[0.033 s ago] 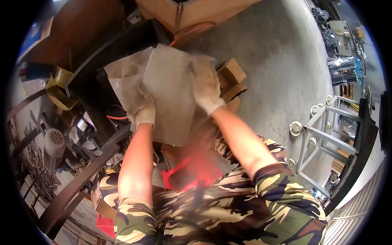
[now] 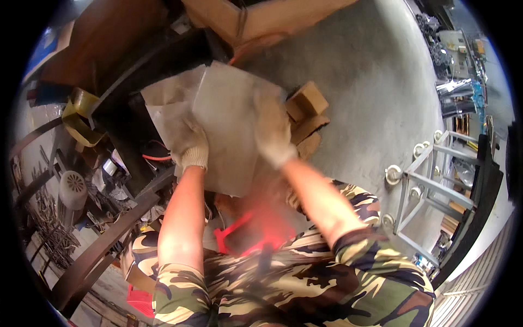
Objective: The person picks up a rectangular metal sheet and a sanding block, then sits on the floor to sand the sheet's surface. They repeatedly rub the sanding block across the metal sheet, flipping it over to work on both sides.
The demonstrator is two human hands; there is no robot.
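A grey sheet-metal piece [image 2: 224,128], with a bend between its broad face and a narrower left face, tilts up in front of me. My left hand [image 2: 189,144], in a pale knitted glove, grips it at the left face near the bend; the fingertips are partly lost against the metal. Along the right side of the broad face lies my right hand [image 2: 272,131], gloved too. Motion smears its fingers, so their pose is unclear. Below the sheet, a red plastic stool [image 2: 231,231] shows between my legs, partly blurred.
Cardboard pieces [image 2: 309,101] lie on the floor just right of the sheet. A wheeled metal frame [image 2: 430,182] stands at the right. Dark bins [image 2: 158,65] and a large cardboard box [image 2: 261,22] are beyond. At left are a white fan-like housing [image 2: 73,189] and a brown metal bar [image 2: 103,245].
My right hand has shifted slightly down and toward me along the sheet's right side, uncovering its upper right corner. The left hand keeps its place on the left face.
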